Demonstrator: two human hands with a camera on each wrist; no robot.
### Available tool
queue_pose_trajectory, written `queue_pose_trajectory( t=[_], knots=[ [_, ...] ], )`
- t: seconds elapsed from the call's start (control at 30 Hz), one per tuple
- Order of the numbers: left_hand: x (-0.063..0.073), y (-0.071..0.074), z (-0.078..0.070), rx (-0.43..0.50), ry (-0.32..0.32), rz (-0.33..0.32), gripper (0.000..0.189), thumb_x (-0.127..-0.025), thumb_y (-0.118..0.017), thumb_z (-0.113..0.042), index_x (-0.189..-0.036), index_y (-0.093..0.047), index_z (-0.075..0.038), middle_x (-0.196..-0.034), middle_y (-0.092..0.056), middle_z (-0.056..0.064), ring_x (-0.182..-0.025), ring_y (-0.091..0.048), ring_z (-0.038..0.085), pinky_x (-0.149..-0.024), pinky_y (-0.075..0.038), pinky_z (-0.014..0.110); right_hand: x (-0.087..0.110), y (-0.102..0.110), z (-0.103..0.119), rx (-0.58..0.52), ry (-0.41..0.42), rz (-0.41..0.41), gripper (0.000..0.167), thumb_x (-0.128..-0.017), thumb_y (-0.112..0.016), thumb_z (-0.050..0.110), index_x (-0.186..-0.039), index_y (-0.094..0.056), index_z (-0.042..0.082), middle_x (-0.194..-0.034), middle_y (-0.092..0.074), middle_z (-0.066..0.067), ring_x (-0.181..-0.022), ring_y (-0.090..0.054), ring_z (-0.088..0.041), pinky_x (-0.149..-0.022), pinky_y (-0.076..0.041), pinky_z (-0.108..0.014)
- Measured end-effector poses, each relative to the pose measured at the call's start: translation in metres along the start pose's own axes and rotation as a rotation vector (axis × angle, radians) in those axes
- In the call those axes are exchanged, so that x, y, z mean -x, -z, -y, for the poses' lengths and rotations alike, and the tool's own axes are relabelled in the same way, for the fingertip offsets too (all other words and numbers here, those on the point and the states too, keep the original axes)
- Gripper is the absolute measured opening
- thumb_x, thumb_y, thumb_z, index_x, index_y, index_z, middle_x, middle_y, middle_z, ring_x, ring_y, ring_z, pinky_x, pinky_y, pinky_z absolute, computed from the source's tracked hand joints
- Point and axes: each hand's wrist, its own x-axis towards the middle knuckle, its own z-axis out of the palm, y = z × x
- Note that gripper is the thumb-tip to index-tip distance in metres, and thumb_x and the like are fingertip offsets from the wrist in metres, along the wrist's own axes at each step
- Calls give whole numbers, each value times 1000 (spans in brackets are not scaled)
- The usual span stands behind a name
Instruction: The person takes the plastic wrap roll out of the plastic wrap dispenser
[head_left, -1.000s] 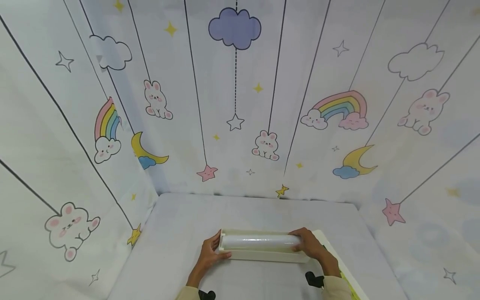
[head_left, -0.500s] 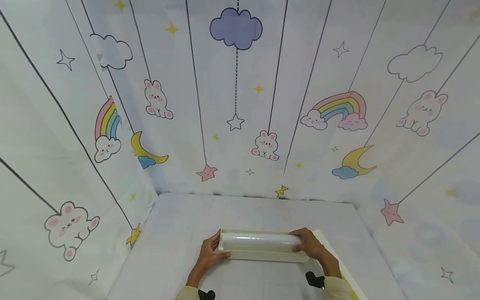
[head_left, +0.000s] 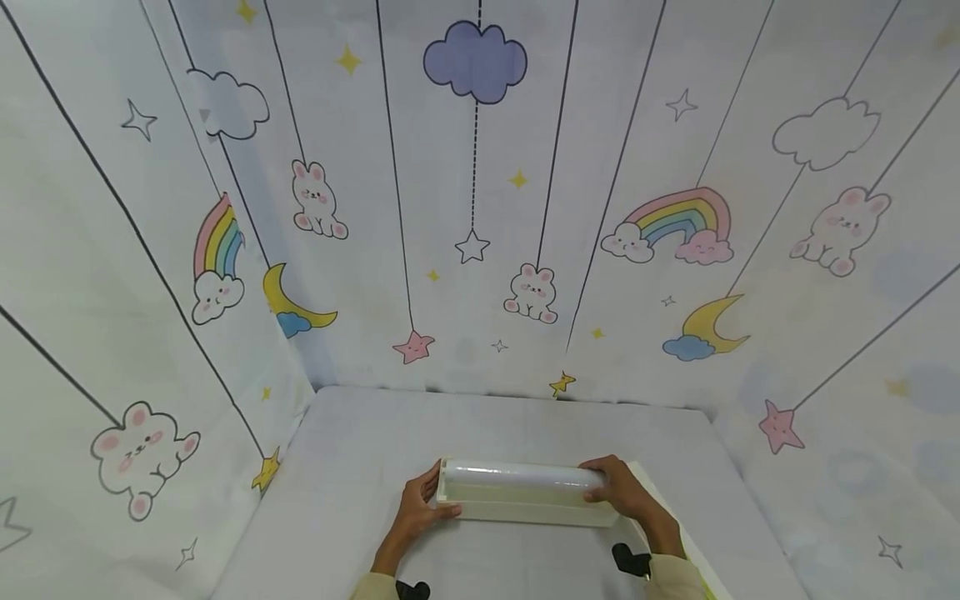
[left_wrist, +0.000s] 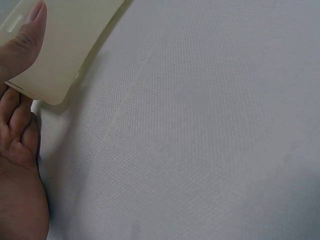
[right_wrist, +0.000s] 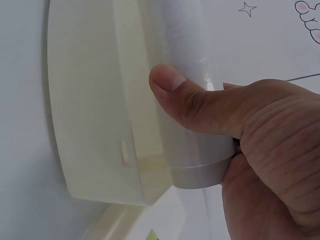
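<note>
A long cream dispenser box (head_left: 536, 512) lies across the table, its top side uncovered. Along its back edge is a white roll of plastic wrap (head_left: 510, 475). My left hand (head_left: 416, 507) holds the box's left end, the thumb (left_wrist: 27, 37) on the front wall and the other fingers partly hidden. My right hand (head_left: 621, 487) grips the right end of the roll. In the right wrist view the thumb (right_wrist: 172, 87) lies over the film, and the roll's grey-white end (right_wrist: 200, 175) sticks out beside the box wall (right_wrist: 90, 110).
A long cream piece with a yellow-green part (head_left: 708, 575) lies slantwise under and beside my right forearm. White cloth (head_left: 375, 429) covers the table. Printed fabric walls (head_left: 480, 292) with bunnies, stars and rainbows rise at the back and both sides.
The roll has lifted and shifted toward the back edge of the box with my right hand on it, baring more of the box's inside. My left hand keeps its hold.
</note>
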Motion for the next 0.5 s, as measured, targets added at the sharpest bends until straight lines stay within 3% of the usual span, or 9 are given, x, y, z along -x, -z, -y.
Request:
queue_pose_trajectory(
  t=[0.1,0.2,0.3,0.43,0.5],
  knots=[
    [2,0,-5,-45,-43,-3,100,-81,-98,-16,-157,-42,18,-159,-49,39,-148,-57,46,-120,-50,20,-1,0,-2,6,35,10,46,-79,-91,-1,-122,-77,-9,-122,-77,-26,-106,-71,-30,-92,-60,-44],
    [3,0,-12,-23,14,-16,101,-79,-99,-13,-158,-43,15,-161,-48,35,-150,-53,49,-121,-49,20,-2,0,-4,9,60,13,46,-78,-92,-1,-121,-77,-9,-122,-78,-26,-107,-71,-30,-91,-59,-43],
    [1,-1,-16,-1,88,-19,102,-79,-99,-13,-160,-42,11,-165,-46,29,-153,-49,49,-127,-46,29,-2,0,-5,9,64,10,46,-78,-92,-1,-121,-78,-9,-122,-78,-26,-106,-71,-30,-91,-59,-42],
    [-1,-2,-17,-3,119,-7,103,-80,-98,-11,-162,-40,11,-166,-46,28,-155,-47,49,-129,-41,49,-1,1,-7,15,65,9,46,-78,-92,-1,-120,-78,-9,-121,-78,-26,-105,-71,-29,-89,-59,-39],
    [-1,-3,-16,3,126,-4,103,-80,-98,-10,-162,-40,10,-166,-46,28,-155,-47,48,-129,-39,51,-1,2,-6,8,61,8,47,-77,-92,-1,-121,-77,-10,-122,-78,-27,-106,-71,-29,-89,-60,-40]
  ],
)
